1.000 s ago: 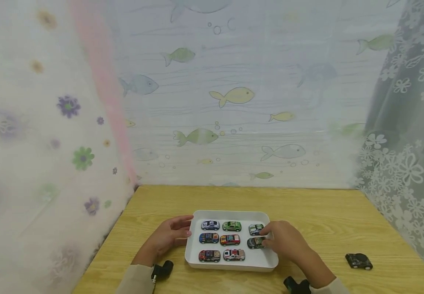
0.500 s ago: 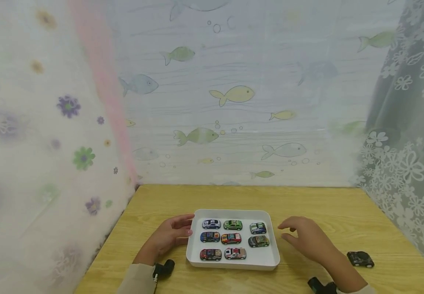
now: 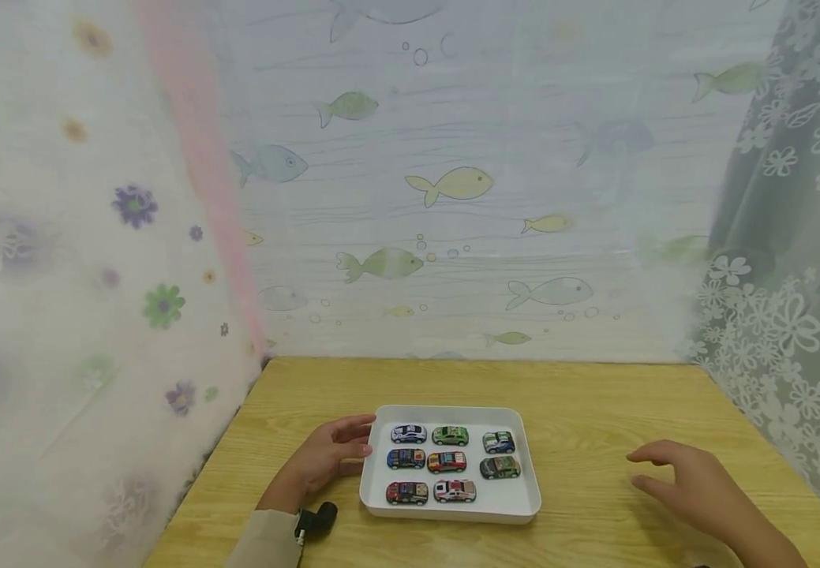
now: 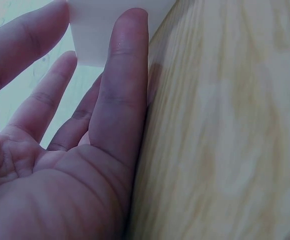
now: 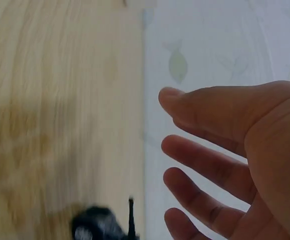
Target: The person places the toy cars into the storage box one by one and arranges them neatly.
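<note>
A white tray (image 3: 509,498) on the wooden table holds several small toy cars. Among them are a white-and-blue car (image 3: 409,434), a green car (image 3: 450,435), a white-and-red car (image 3: 455,491) and a dark green car (image 3: 500,467). My left hand (image 3: 327,456) rests at the tray's left side with loosely extended fingers; its fingertips touch the tray wall (image 4: 92,30) in the left wrist view. My right hand (image 3: 701,493) is right of the tray, fingers spread and holding nothing. A blurred black toy car (image 5: 97,222) shows below it in the right wrist view; the head view hides it behind the hand.
The wooden table (image 3: 580,402) runs back to a fish-patterned curtain (image 3: 452,237). A flower-patterned curtain (image 3: 97,315) hangs at the left, and a sheer one (image 3: 793,339) at the right. A black wrist device (image 3: 319,519) sits by the left sleeve.
My right hand has let go of the dark green car in the tray, then moved right toward the black car, which it now covers in the head view. The left hand has stayed put.
</note>
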Tool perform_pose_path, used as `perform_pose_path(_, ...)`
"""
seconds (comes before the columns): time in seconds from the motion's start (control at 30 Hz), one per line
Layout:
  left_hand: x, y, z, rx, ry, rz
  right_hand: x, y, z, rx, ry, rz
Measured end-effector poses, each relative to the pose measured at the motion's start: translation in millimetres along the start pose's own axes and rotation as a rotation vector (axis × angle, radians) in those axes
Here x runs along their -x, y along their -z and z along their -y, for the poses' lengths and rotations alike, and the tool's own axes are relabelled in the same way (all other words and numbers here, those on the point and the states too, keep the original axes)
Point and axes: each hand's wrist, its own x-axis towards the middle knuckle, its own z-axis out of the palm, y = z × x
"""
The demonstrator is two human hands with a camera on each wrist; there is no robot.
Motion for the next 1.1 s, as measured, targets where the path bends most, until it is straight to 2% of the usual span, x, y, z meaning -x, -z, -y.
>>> perform_pose_path(0.17, -0.7, 1.5, 1.5, -0.005, -0.006, -0.002, 11, 7, -24, 0.042, -0.021, 0.001)
perform_pose_path(0.33, -1.2, 2.8, 3.2, -0.011, -0.009, 0.001, 17, 14, -40, 0.070, -0.061, 0.046)
perform_pose_path(0.57, -0.7, 2.0, 2.2, 0.003, -0.011, 0.012, 24, 18, -57, 0.030, -0.162, 0.234)
perform_pose_path(0.7, 0.2, 0.9, 0.5, 0.005, -0.009, 0.005, 26, 17, -67, 0.006, -0.197, 0.286)
perform_pose_path(0.9, 1.3, 0.8, -0.9, -0.006, -0.010, 0.006, 28, 14, -75, -0.021, -0.238, 0.313)
perform_pose_path(1.1, 1.4, 0.7, -0.3, -0.003, -0.006, 0.001, 26, 12, -73, -0.031, -0.286, 0.288)
